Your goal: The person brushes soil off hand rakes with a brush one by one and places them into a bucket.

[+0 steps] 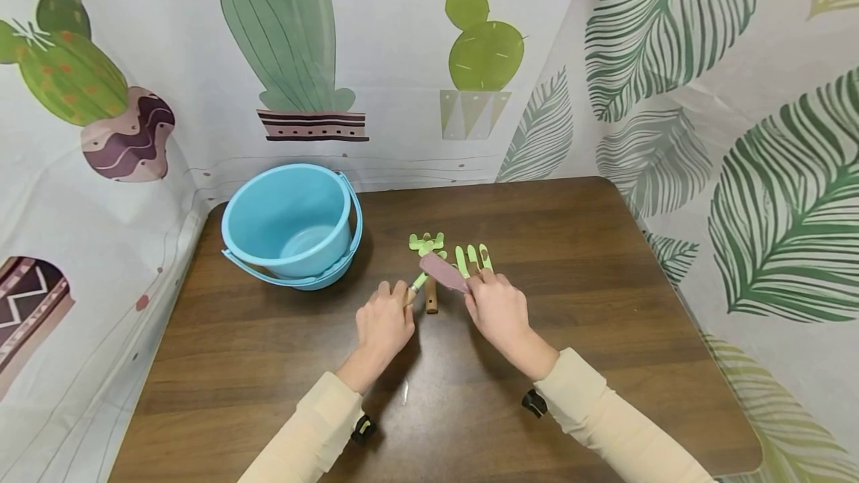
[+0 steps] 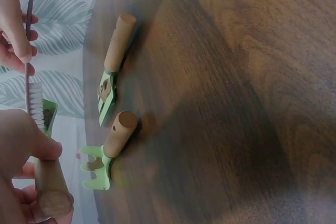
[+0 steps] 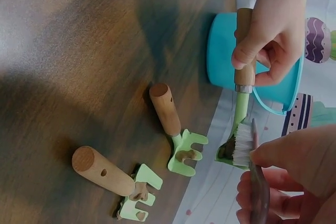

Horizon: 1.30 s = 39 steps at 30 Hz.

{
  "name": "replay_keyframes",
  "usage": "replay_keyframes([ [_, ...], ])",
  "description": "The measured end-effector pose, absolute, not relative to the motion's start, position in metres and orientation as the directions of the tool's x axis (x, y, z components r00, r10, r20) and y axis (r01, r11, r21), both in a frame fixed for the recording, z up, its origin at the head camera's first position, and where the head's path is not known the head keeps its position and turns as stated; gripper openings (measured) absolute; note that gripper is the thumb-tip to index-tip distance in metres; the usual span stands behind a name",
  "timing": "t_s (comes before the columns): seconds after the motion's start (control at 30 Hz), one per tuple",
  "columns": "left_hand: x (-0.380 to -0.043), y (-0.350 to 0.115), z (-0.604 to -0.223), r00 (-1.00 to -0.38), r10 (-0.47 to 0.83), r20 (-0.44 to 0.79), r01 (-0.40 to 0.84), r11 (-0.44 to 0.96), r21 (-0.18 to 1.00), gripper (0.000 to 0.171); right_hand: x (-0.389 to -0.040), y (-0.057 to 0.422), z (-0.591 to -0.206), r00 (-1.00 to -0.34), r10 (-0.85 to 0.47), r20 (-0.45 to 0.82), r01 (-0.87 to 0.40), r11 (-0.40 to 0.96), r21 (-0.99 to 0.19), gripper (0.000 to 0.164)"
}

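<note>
My left hand grips the wooden handle of a small green garden trowel, and dark dirt shows on its blade. Between the fingers and thumb of my right hand is a pinkish scrub brush. Its white bristles touch the trowel blade in the right wrist view. Below both hands, a green hand rake with a short wooden handle lies on the table. Beside it lies a green hand fork, also wooden-handled. Brown smudges mark both of these tools.
A light blue bucket with its handle lowered stands at the back left of the brown wooden table. Behind the table hangs a white cloth printed with cacti and leaves.
</note>
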<state>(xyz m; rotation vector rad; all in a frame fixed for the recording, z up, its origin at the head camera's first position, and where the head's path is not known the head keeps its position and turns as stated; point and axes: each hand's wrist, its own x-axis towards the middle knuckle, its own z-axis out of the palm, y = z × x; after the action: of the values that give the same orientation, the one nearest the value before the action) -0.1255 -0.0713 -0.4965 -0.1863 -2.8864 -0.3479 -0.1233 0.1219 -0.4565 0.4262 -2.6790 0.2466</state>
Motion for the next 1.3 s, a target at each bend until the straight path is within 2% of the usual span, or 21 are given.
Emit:
replay_keyframes([
  [0.9,-0.129,-0.078,-0.497,-0.952,0.059,0.301,0.125,0.970,0.206,0.028,-0.115,0.131,-0.462,-0.879,-0.257,0.401,-0.332,0.935,-0.128,0.017],
  [1.3,-0.129,-0.077,-0.497,-0.950,0.071,0.303,0.140,0.967,0.212,0.028,-0.116,0.133,-0.462,-0.848,-0.277,0.452,-0.368,0.921,-0.126,0.019],
])
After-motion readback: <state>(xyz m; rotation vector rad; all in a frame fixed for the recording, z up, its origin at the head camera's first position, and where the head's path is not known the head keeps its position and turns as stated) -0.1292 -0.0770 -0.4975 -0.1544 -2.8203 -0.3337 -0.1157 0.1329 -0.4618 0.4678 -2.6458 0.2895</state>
